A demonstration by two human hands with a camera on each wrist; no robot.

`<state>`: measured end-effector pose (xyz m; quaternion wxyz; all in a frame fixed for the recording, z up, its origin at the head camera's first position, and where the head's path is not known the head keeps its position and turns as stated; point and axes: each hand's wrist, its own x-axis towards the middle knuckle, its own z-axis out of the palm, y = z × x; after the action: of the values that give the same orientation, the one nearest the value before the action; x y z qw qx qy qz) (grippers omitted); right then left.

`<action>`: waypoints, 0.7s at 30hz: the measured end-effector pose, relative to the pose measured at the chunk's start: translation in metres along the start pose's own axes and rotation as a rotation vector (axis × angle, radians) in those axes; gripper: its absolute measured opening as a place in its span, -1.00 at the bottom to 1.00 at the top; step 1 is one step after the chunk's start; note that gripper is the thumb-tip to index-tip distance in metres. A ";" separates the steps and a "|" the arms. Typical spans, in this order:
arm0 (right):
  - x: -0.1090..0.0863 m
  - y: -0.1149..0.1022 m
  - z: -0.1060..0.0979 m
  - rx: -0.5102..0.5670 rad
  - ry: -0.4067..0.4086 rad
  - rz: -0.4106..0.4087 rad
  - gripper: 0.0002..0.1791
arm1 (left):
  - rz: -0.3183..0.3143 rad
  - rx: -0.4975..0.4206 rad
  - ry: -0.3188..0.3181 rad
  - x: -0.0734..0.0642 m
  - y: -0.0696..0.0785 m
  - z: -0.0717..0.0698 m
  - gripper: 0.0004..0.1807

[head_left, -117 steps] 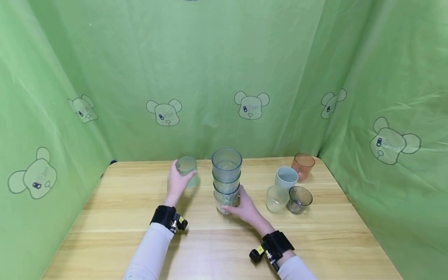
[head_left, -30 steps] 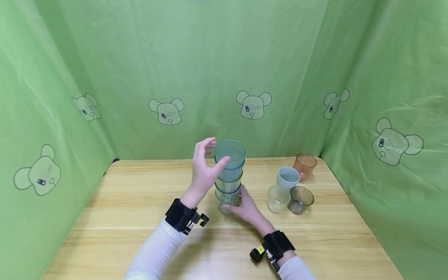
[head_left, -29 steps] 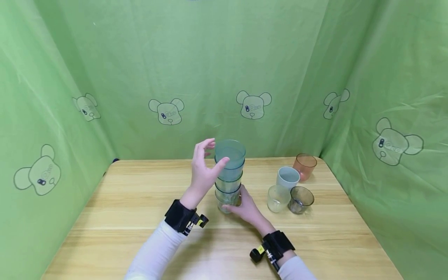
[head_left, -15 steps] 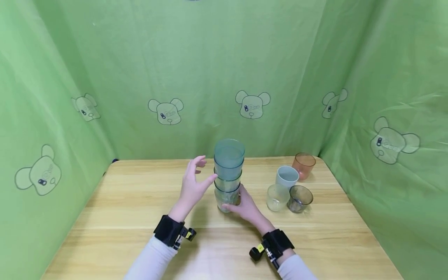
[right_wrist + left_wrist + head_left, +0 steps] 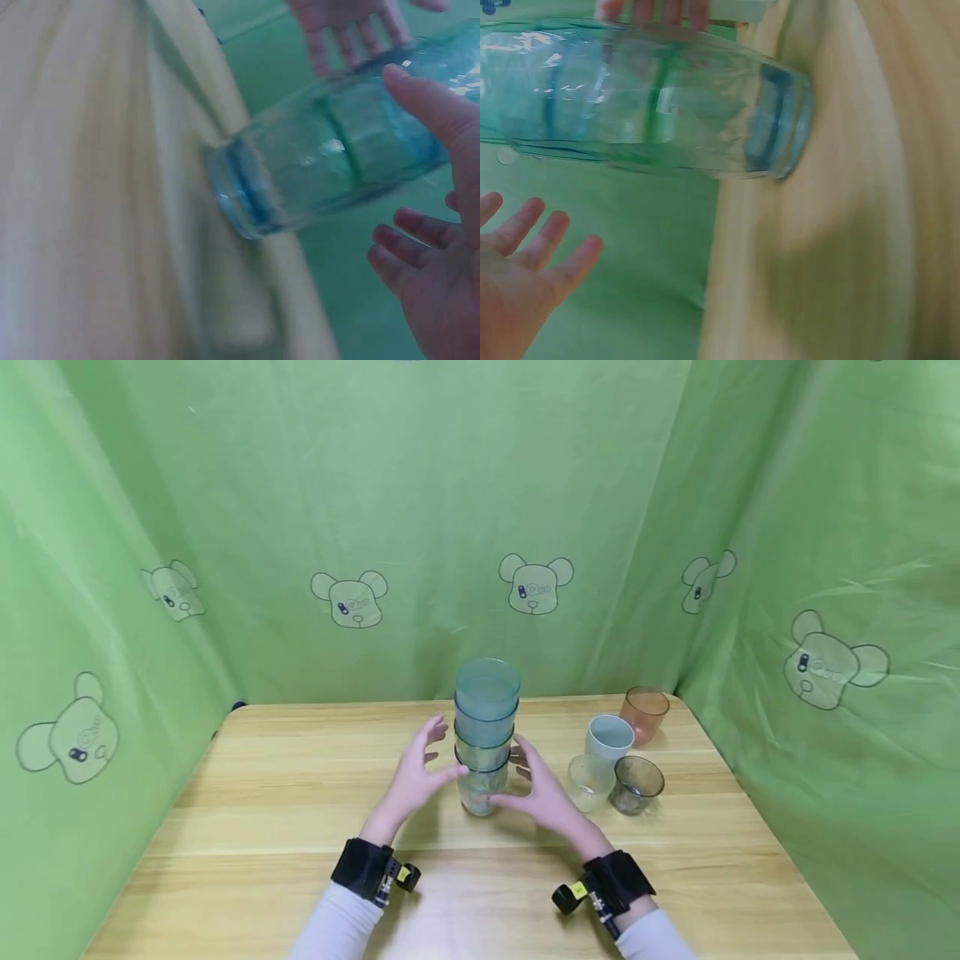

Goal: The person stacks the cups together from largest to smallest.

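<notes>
A tall stack of nested, tinted glass tumblers point(image 5: 486, 714) stands upright on the table, a teal one on top and paler ones below. To its left is my left hand point(image 5: 414, 779), fingers spread and apart from the glass. On the other side, my right hand point(image 5: 547, 793) has its thumb and fingers parted around the lower stack, holding nothing. The left wrist view shows the stack's thick blue-tinted base point(image 5: 772, 120) on the wood, with my left fingers point(image 5: 544, 240) below it in the picture. In the right wrist view, my right thumb point(image 5: 424, 97) overlaps the stack.
Right of the stack stand a frosted clear glass point(image 5: 590, 782), a smoky grey glass point(image 5: 637, 785), a pale blue cup point(image 5: 610, 737) and an orange-red glass point(image 5: 645, 716), close together. A green curtain point(image 5: 420, 510) encloses the back and sides of the wooden table point(image 5: 262, 827).
The teal tumbler went from the table's left onto the stack in my left hand, which let go and came down beside it. My right hand has just loosened from the lower stack, moving slightly right.
</notes>
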<state>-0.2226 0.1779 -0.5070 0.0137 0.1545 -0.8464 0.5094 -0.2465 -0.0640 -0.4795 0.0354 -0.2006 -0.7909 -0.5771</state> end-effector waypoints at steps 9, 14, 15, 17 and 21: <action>-0.011 -0.009 -0.037 -0.044 0.044 -0.147 0.17 | -0.105 0.004 -0.118 -0.003 -0.025 0.028 0.24; -0.015 -0.013 -0.055 -0.084 0.143 -0.173 0.11 | -0.141 -0.020 -0.123 -0.004 -0.033 0.037 0.18; -0.016 -0.013 -0.059 -0.087 0.160 -0.168 0.09 | -0.148 -0.028 -0.122 -0.004 -0.034 0.038 0.17; -0.017 -0.012 -0.065 -0.088 0.196 -0.160 0.05 | -0.160 -0.043 -0.125 -0.005 -0.034 0.039 0.12; -0.019 -0.008 -0.079 -0.066 0.259 -0.142 -0.02 | -0.170 -0.076 -0.131 -0.006 -0.035 0.040 0.03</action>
<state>-0.2126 0.2475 -0.4653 0.1639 0.1463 -0.8409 0.4946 -0.2467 -0.0369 -0.5259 -0.0734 -0.1712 -0.7831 -0.5933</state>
